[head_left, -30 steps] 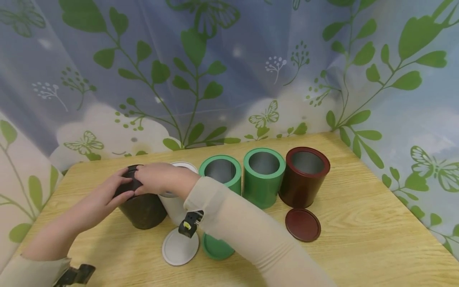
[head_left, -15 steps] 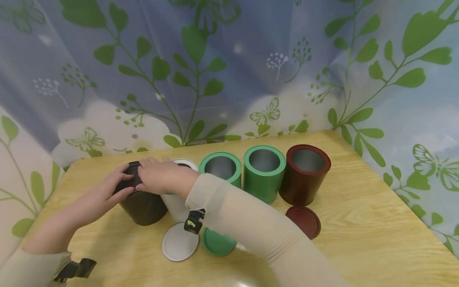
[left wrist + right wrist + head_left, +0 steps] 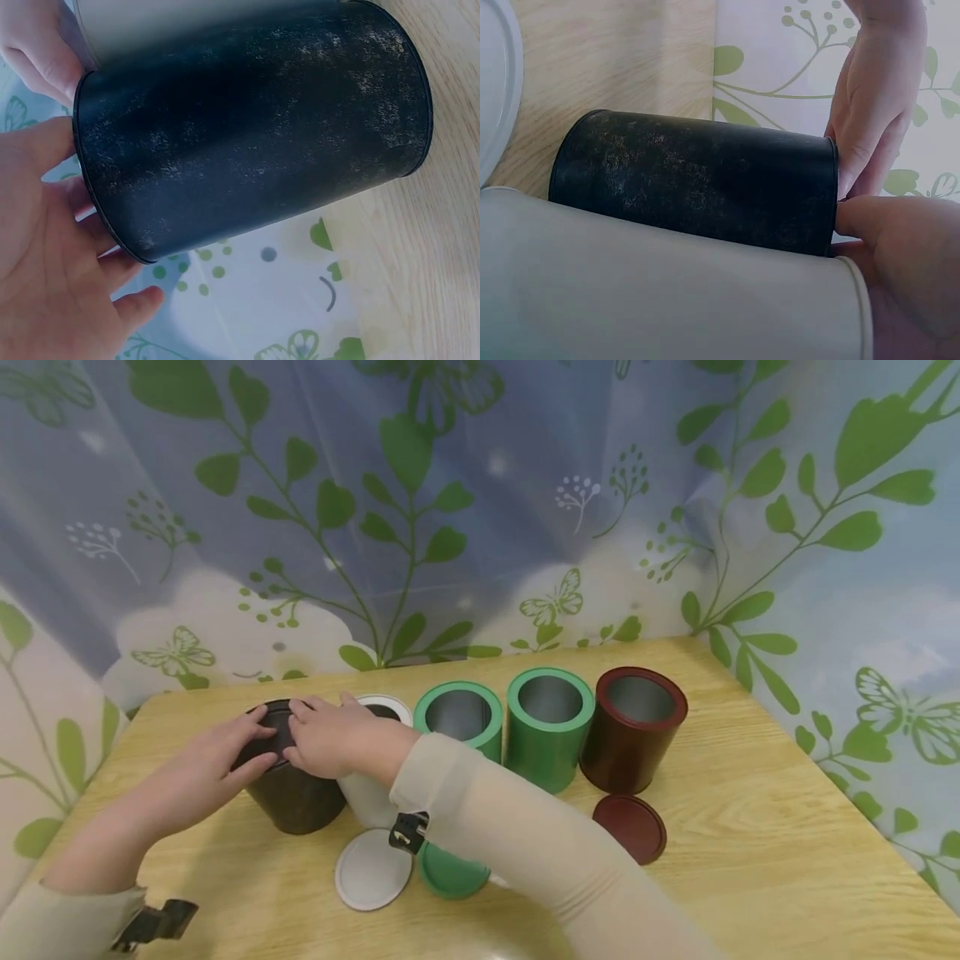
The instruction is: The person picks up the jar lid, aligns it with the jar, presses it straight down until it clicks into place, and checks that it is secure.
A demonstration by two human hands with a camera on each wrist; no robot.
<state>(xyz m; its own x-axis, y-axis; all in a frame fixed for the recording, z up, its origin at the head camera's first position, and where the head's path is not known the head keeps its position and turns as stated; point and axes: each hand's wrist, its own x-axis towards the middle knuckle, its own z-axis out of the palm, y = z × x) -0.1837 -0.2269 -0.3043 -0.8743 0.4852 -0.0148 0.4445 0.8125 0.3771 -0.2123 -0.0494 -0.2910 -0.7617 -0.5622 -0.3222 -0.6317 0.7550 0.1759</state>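
- My left hand and my right hand both rest on the top of the black can, with fingers curled around its dark lid.
- The black can stands on the wooden table, at about 9 o'clock from the other cans, at the left end of the row.
- The white can touches it at 3 o'clock, right under my right wrist.
- Next come two green cans and a dark red can, all open.
- A white lid, a green lid and a red lid lie flat at 6 o'clock from the cans.
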